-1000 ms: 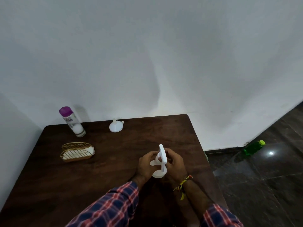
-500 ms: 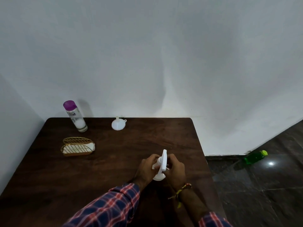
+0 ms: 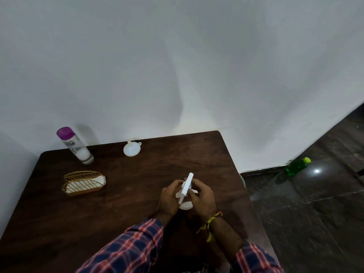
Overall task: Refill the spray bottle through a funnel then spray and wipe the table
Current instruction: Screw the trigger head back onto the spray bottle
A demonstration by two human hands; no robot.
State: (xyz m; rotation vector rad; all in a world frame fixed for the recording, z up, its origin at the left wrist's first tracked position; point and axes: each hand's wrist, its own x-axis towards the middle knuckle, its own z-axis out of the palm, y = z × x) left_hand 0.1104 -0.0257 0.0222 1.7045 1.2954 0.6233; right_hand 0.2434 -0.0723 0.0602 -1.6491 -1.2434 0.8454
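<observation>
A white spray bottle [image 3: 186, 194] stands on the dark wooden table [image 3: 126, 209], right of the middle. My left hand [image 3: 169, 198] wraps its body from the left. My right hand [image 3: 202, 196] grips the spray head from the right. Most of the bottle is hidden behind my fingers. A white funnel [image 3: 131, 149] lies mouth-down at the table's far edge. A clear bottle with a purple cap [image 3: 75, 147], holding some liquid, stands at the far left corner. White cloth sits in a gold wire holder [image 3: 83, 183] on the left.
A white wall runs along the table's far and left edges. The table's right edge drops to a dark tiled floor, where a green bottle [image 3: 297, 166] lies against the wall.
Both hands stay on the spray bottle at the same spot. My head has shifted, so the table sits a little differently in view.
</observation>
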